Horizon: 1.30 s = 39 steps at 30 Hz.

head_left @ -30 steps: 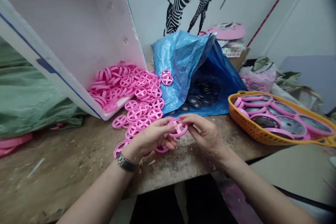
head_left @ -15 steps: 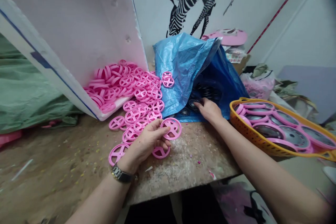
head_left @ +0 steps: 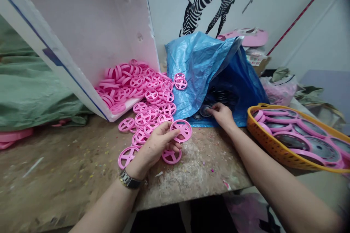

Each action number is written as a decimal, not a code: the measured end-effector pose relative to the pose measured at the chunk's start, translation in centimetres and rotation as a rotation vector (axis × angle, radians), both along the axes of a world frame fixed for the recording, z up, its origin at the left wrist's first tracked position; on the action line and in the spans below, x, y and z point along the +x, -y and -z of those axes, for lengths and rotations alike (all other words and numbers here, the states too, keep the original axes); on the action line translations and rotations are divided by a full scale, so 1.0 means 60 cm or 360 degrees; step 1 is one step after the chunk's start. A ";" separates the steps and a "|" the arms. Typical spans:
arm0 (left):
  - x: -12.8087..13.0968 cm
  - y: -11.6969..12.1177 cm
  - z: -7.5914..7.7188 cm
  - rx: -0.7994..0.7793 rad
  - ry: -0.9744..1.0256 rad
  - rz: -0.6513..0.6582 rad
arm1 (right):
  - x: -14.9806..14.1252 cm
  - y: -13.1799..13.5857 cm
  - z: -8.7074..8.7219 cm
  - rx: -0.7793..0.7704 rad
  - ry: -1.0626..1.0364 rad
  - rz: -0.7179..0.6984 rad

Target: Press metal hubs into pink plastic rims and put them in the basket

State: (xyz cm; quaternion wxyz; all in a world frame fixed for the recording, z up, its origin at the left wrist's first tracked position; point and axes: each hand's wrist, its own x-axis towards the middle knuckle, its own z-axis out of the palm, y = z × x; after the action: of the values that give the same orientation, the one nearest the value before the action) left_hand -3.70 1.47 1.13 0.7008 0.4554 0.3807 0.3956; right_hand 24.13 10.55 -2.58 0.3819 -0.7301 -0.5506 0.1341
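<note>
Between the thumb and fingers of my left hand (head_left: pixel 161 142) is a pink spoked wheel (head_left: pixel 181 131), held up over the worktable. Beneath that hand lies another pink wheel (head_left: pixel 171 156), flat on the wood. My right hand (head_left: pixel 222 114) reaches into the mouth of a blue plastic bag (head_left: pixel 188 58), its fingertips closed on the edge of a dark round disc (head_left: pixel 206 111). More dark discs (head_left: pixel 222 96) are stacked deeper in the bag, partly in shadow. Loose pink wheels (head_left: pixel 143 118) spill across the table left of the bag.
A white foam box (head_left: pixel 109 18) on its side holds a heap of pink wheels (head_left: pixel 123 80). At right stands a yellow basket (head_left: pixel 273 145) of pink-rimmed discs. Green cloth (head_left: pixel 35 80) lies at left. The wooden worktable (head_left: pixel 82 182) ends near my body.
The view has swung slightly left, so things appear further right. My right hand has drawn the dark disc slightly, showing more of its face. My left hand still grips the pink wheel.
</note>
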 end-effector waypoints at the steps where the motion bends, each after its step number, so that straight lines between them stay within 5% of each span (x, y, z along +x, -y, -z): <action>1: 0.000 0.000 0.001 0.0000 0.0009 0.0001 | 0.001 0.007 -0.003 0.0024 -0.0058 -0.0022; 11: 0.008 -0.001 0.010 0.0084 -0.0018 -0.0051 | -0.058 0.153 -0.065 0.0115 -0.1071 -0.0392; 19: 0.015 0.013 0.000 0.0201 -0.0131 0.0050 | -0.127 0.180 -0.056 0.0150 -0.0940 -0.0712; 25: 0.012 0.016 0.003 0.0377 -0.0238 0.0124 | -0.145 0.189 -0.046 0.0153 -0.0554 -0.0688; 39: 0.013 0.025 0.010 0.0695 -0.0429 0.0232 | -0.142 0.205 -0.043 0.0041 -0.0900 -0.0827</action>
State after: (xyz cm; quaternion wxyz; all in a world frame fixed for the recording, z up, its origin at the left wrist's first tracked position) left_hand -2.90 -0.04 0.53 0.5555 0.6706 0.3424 0.3528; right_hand 15.61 -1.74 0.03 0.4811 -0.4956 -0.5918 0.4155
